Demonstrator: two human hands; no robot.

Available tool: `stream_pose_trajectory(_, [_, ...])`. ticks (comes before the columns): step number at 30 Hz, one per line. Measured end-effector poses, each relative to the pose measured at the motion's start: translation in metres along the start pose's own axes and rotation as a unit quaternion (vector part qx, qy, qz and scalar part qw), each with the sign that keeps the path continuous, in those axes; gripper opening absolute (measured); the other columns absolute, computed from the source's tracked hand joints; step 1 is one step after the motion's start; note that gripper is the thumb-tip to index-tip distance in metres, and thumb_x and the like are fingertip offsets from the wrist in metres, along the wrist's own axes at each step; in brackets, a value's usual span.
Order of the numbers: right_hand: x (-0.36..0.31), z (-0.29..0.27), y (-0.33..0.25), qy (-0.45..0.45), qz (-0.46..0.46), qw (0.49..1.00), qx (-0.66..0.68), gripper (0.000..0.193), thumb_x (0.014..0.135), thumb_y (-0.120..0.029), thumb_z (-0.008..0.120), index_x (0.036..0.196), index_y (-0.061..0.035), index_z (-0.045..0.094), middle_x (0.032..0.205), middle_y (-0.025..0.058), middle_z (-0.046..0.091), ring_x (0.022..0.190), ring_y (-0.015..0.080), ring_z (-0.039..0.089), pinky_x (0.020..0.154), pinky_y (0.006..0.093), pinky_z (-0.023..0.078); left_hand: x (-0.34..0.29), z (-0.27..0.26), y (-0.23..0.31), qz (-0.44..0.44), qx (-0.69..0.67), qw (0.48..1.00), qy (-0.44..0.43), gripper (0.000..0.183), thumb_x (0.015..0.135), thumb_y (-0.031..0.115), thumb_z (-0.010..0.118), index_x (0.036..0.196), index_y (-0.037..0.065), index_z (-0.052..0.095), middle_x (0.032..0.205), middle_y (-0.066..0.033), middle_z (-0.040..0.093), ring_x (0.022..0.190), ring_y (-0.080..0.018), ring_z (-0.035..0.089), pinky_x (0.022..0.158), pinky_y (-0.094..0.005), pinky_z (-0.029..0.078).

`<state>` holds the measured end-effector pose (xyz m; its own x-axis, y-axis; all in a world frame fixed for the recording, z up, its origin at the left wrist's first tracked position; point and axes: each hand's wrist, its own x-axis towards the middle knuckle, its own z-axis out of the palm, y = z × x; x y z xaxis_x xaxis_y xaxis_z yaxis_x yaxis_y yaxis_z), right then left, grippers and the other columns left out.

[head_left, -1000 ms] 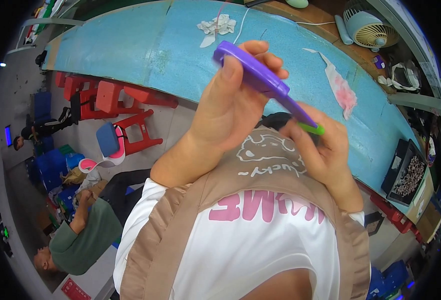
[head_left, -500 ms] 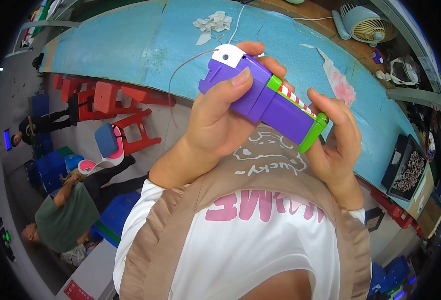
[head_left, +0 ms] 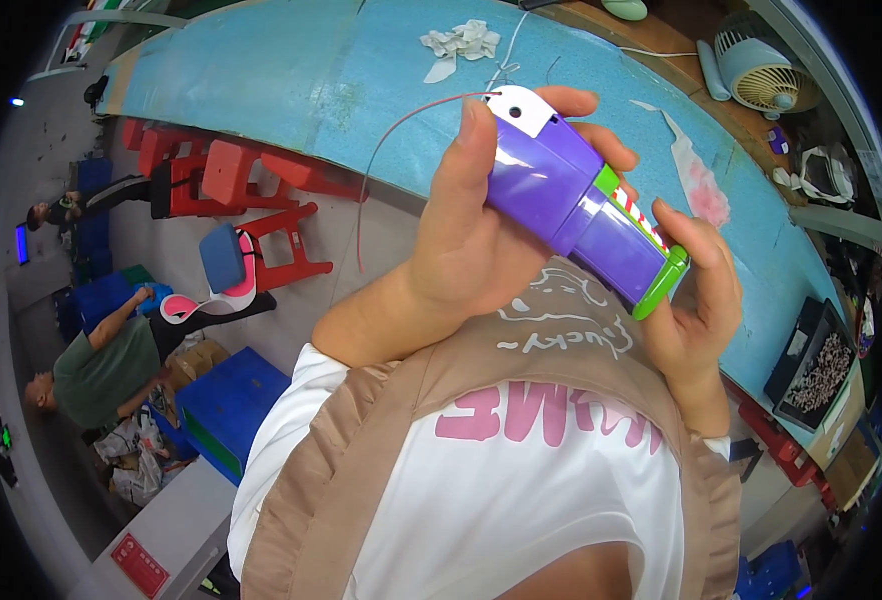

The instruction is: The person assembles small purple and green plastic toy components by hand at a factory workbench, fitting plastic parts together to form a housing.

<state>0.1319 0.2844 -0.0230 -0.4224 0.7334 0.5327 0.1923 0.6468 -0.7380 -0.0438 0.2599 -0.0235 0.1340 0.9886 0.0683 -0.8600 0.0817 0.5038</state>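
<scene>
Head cam, only view here. Purple case (head_left: 546, 180) is up in the air at abt 1 o'clock from mid-frame, between the two hands, w/ the apron (head_left: 461, 362) below it and the worktop (head_left: 361, 80) behind. It lies slantwise: white cap (head_left: 526, 106) at its 11 o'clock end, green end (head_left: 663, 286) at 4-5, striped strip (head_left: 641, 218) on the 2 o'clock side. Red wire (head_left: 365, 180) comes off the cap twd 9, then droops down to abt 8.

L hand (head_left: 456, 235) has the case: palm under, thumb up the 9 o'clock edge, fingertips poking out at 1-2. R hand (head_left: 696, 320) is at the green end, fingers part-curled w/ a narrow gap; tbh can't tell if they're pinching or just resting, contact's partly hidden.

Tips imo: let the L palm take the weight, keep R light so the green end doesn't get levered sideways. Wire looks thin, so keep it clear of the L thumb & wrist, no tugging at the cap. Tilt the shiny face a bit to kill glare.

FYI on the worktop: crumpled tissue (head_left: 459, 42) at 12, pink-stained paper (head_left: 706, 200) at 1-2, black tray (head_left: 803, 322) w/ small bits at 3-4.
</scene>
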Motion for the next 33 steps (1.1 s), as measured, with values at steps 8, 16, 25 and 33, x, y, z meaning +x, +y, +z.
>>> stream_pose_trajectory(8, [-0.004,0.002,0.001,-0.002,-0.006,1.000,-0.012,0.040,0.062,0.006,0.063,0.102,0.0045,0.056,0.079,0.0122,0.059,0.067,0.0193,0.056,0.059,0.0257,0.043,-0.001,0.000,-0.002,0.032,0.042,0.998,-0.033,0.076,0.082,0.068,0.021,0.126,0.007,0.036,0.108,-0.0146,0.052,0.096,-0.0261,0.053,0.081,-0.0365,0.045])
stream_pose_trajectory(16, [0.000,0.010,-0.008,0.013,0.001,1.000,-0.017,0.039,0.062,0.004,0.065,0.100,0.0038,0.057,0.077,0.0121,0.059,0.066,0.0199,0.057,0.059,0.0253,0.043,0.005,-0.007,0.010,-0.011,0.016,0.999,-0.033,0.075,0.083,0.067,0.020,0.124,0.007,0.038,0.106,-0.0144,0.052,0.095,-0.0259,0.053,0.080,-0.0358,0.045])
stream_pose_trajectory(25, [0.009,0.029,-0.024,0.032,0.071,0.996,0.034,0.039,0.067,0.007,0.060,0.105,0.0052,0.054,0.090,0.0137,0.060,0.072,0.0179,0.057,0.064,0.0254,0.044,0.012,-0.017,0.035,-0.043,0.001,0.997,-0.063,0.057,0.090,0.053,0.023,0.123,0.010,0.038,0.106,-0.0130,0.052,0.095,-0.0265,0.051,0.083,-0.0370,0.044])
stream_pose_trajectory(33, [0.023,0.047,-0.046,0.037,0.262,0.885,0.383,0.044,0.081,0.003,0.050,0.122,0.0043,0.034,0.101,0.0095,0.054,0.080,0.0079,0.053,0.067,0.0203,0.043,0.015,-0.018,0.059,-0.042,0.025,0.998,-0.034,0.045,0.091,0.044,0.035,0.119,0.008,0.036,0.109,-0.0147,0.051,0.098,-0.0224,0.053,0.084,-0.0361,0.045])
